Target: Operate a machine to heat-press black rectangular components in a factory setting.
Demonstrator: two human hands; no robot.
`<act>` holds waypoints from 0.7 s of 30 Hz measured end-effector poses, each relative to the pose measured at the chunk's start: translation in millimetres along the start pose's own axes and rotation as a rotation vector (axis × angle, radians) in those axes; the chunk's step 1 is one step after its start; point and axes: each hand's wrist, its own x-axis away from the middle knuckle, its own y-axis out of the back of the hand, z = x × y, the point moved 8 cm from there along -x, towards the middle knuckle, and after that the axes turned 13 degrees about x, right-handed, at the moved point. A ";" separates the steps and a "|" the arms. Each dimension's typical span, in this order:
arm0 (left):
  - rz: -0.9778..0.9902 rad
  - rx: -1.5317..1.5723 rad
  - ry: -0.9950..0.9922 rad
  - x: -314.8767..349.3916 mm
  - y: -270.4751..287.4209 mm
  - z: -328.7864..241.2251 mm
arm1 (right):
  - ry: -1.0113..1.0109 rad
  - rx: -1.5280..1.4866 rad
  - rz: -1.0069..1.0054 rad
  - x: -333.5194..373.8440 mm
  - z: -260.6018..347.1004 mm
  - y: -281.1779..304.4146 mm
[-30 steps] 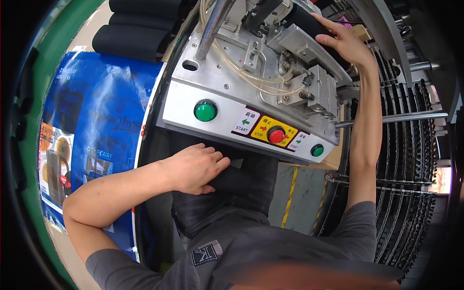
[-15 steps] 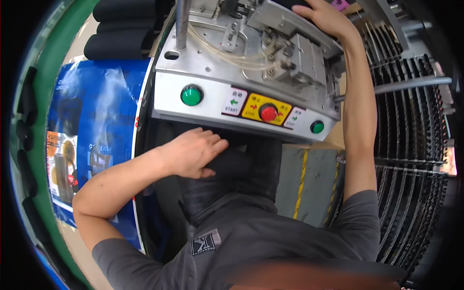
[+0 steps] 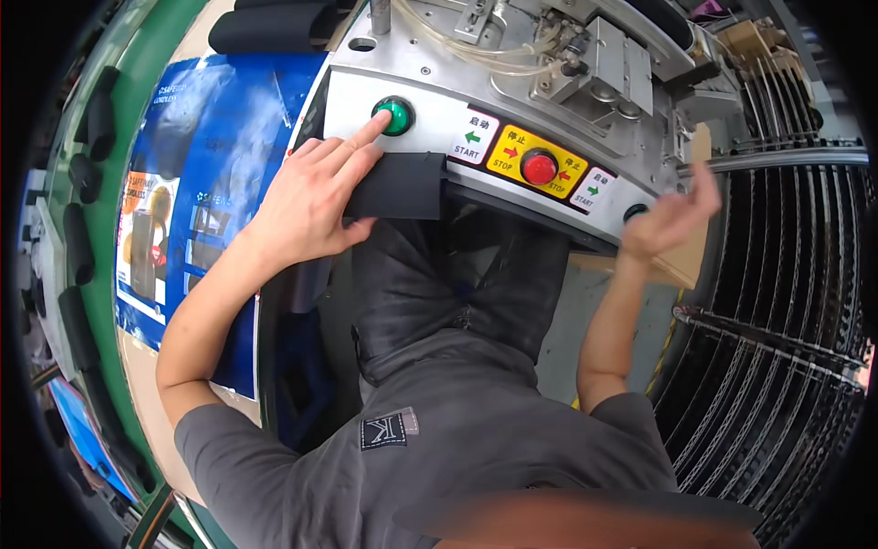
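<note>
My left hand (image 3: 306,197) stretches its index finger onto the left green button (image 3: 401,122) of a white control panel (image 3: 352,101). Between its thumb and lower fingers it grips a flat black piece (image 3: 407,188), which looks soft and stands out below the panel's edge. At the panel's other end my right hand (image 3: 668,224) is smeared by motion, fingers raised and apart, holding nothing. It is beside the right green button (image 3: 635,213), which it partly hides; contact cannot be made out. A red button (image 3: 540,167) sits on the yellow label between them.
Metal fixtures and clear tubes (image 3: 498,55) cover the machine top. Black rolls (image 3: 270,27) and a blue printed sheet (image 3: 219,128) lie on the left. A black wire rack (image 3: 768,265) stands on the right, with cardboard (image 3: 686,256) beside the machine.
My left hand has risen to the left green button, and the black piece now shows in it. My right hand has come back from the machine's far side to the panel's right end.
</note>
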 end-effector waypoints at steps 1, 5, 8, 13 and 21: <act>0.000 -0.007 -0.006 0.1 -4.2 7.6 | -0.005 0.049 0.026 14.8 -4.6 0.7; -0.142 -0.047 -0.147 0.7 0.4 11.2 | -0.072 -0.125 -0.067 28.0 0.1 12.0; -0.308 -0.093 -0.272 8.7 12.1 8.2 | -0.114 -0.548 0.081 62.7 42.6 -3.2; -0.482 -0.215 -0.368 15.1 22.9 8.3 | -0.001 -0.621 0.615 146.7 133.1 -66.7; -0.515 -0.226 -0.369 15.8 29.6 7.6 | -0.355 -0.312 1.635 369.5 79.5 -157.8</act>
